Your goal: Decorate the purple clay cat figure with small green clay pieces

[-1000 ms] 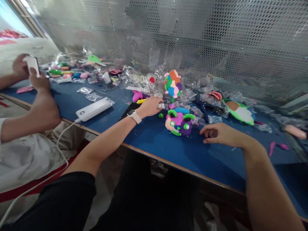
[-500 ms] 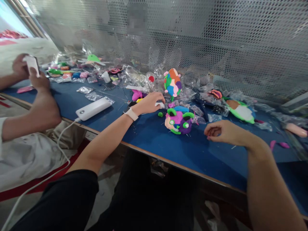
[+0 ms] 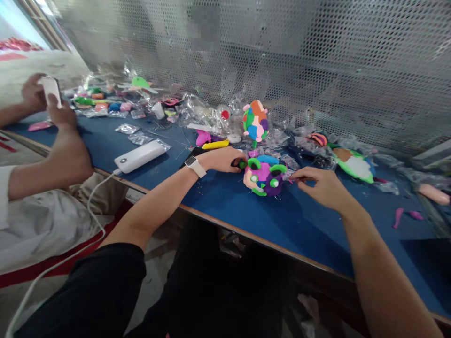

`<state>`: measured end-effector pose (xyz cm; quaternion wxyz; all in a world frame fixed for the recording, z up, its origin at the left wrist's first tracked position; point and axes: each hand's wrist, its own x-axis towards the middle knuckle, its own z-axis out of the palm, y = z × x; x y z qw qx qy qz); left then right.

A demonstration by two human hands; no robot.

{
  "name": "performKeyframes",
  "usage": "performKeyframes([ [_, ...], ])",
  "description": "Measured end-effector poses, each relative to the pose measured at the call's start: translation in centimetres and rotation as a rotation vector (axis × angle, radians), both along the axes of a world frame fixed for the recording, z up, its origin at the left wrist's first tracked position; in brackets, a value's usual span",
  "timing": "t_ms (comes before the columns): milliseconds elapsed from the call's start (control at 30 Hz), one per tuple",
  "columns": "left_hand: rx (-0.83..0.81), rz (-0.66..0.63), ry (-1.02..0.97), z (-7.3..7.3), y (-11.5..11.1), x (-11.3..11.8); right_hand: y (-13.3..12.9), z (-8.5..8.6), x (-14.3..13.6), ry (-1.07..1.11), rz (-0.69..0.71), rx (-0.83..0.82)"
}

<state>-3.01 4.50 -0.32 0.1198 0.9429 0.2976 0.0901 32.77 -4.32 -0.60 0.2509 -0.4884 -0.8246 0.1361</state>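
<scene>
The surface, a blue table (image 3: 218, 192) with a worn wooden near edge, stands against a perforated metal panel (image 3: 282, 47) along its far edge. Clear plastic wrappers (image 3: 199, 110) and coloured pieces line that far edge; a patchwork ball (image 3: 255, 121) rises among them. Toward the left end lies a white device (image 3: 141, 156) with a cable, and beyond it a co-worker's hands hold a phone (image 3: 52, 89). The animal-head figure (image 3: 262, 174) sits between the near and far edges, with a hand at either side. It is rounded and multicoloured: peach and pink on one half, purple on the other, with green-rimmed ears, green-and-white eyes, a green strip below and thin bristles low down. Its face points to the near edge, ears uppermost; its slightly longer axis runs roughly along that edge. The left hand (image 3: 227, 159) has curled fingers beside a small green piece (image 3: 242, 165); whether they grip it cannot be told. The right hand (image 3: 319, 184) has thumb and forefinger close together just beside the figure; any hold cannot be confirmed.
</scene>
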Motion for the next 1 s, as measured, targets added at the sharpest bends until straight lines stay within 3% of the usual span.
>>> performKeyframes([
  [233,0.045,0.038,-0.016,-0.8,-0.1,0.9,0.6,-1.9,0.6,0.081,-0.027,-0.182],
  [467,0.135,0.269,-0.159,-0.3,-0.3,1.2,0.0,-0.2,0.8,0.012,-0.012,-0.246],
  [600,0.153,0.377,-0.317,-0.3,-0.3,1.4,0.2,0.7,2.1,-0.178,-0.029,-0.336],
  [800,0.154,0.387,-0.461,-0.4,0.3,1.0,0.4,1.3,2.6,-0.32,-0.066,-0.451],
  [1000,0.218,0.328,-0.524,-0.7,0.4,1.1,0.2,1.2,2.4,-0.325,-0.069,-0.437],
])
